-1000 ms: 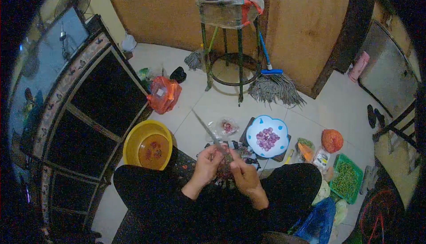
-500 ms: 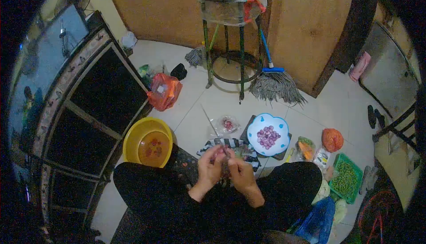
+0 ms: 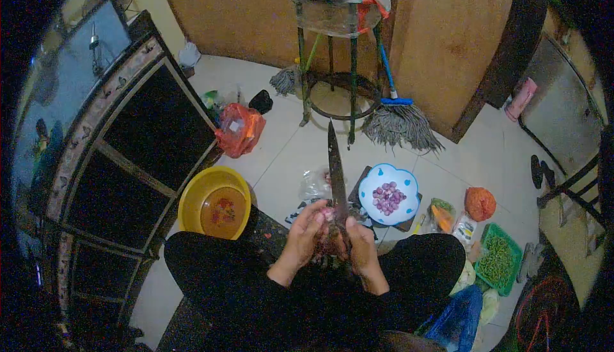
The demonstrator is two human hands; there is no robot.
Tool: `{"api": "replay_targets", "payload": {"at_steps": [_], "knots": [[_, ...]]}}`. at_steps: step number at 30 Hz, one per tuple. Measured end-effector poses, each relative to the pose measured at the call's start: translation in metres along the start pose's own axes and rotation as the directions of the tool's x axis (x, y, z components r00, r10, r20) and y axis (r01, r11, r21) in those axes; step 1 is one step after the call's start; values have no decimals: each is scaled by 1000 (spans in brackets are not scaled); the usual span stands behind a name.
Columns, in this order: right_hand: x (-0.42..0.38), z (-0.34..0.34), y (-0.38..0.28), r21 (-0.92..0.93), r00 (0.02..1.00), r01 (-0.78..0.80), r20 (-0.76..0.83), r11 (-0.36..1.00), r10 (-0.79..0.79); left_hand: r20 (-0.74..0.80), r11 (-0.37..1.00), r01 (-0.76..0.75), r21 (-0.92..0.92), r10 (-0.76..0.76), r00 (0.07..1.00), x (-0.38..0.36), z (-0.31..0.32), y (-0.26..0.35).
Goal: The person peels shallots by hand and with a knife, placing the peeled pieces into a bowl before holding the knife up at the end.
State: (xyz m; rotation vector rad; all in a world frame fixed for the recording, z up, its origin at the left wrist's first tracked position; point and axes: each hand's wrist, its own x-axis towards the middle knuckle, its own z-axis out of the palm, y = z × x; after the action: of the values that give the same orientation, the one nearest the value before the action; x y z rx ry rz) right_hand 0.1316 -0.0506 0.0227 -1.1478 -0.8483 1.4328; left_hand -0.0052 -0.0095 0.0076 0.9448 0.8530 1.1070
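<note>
A knife (image 3: 335,160) with a long dark blade points up and away, and my right hand (image 3: 362,248) is closed around its handle end. My left hand (image 3: 306,235) pinches a small pinkish shallot (image 3: 329,213) beside the blade's lower part. Just beyond the hands lie a striped black-and-white plastic bag, partly hidden, and a clear bag (image 3: 313,186). The white and blue flower-shaped bowl (image 3: 408,205) to the right holds several purple shallots (image 3: 388,197). On the left, a yellow basin (image 3: 188,208) contains brownish water with reddish pieces.
A green basket (image 3: 511,277) of green vegetables, an orange bag (image 3: 480,203) and a blue bag (image 3: 462,313) are at the right. A red bag (image 3: 240,131) lies back left near the dark cabinet (image 3: 160,115). Behind stand a metal stand (image 3: 353,90) and a mop (image 3: 400,125).
The knife has swung from a leftward slant to nearly upright, its broad face now visible. My right hand has turned and moved slightly right. The view has shifted a little.
</note>
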Motion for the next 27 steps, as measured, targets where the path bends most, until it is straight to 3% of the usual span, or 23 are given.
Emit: {"api": "replay_targets", "payload": {"at_steps": [4,7,11,13,16,18,21,24,27], "knots": [[0,2,1,-110,998,65,13,992,-64,-14,964,133,-232,-140,990,1,-2,1],[1,4,7,-125,996,89,4,988,-89,-23,993,94,-78,-96,995,2,-4,-6],[0,1,-2,-179,995,1,-99,984,-19,80,877,203,-436,-187,979,5,-22,-11],[0,-3,-3,-193,994,-2,-110,981,-19,77,789,275,-549,-281,957,4,-25,-7],[-2,-7,-4,-218,998,15,-51,976,-27,201,736,307,-603,-232,952,7,-30,-7],[-4,-7,0,-265,999,26,-28,964,-35,153,778,293,-556,-250,956,5,-27,-4],[-7,4,2,-169,998,20,-48,985,-29,95,844,286,-453,-273,957,4,-27,-5],[-3,-1,4,-270,995,82,77,959,-63,43,899,262,-351,-264,964,-2,-15,4],[1,0,10,-324,982,186,104,928,-160,42,929,244,-277,-242,969,-4,-10,5]]}}
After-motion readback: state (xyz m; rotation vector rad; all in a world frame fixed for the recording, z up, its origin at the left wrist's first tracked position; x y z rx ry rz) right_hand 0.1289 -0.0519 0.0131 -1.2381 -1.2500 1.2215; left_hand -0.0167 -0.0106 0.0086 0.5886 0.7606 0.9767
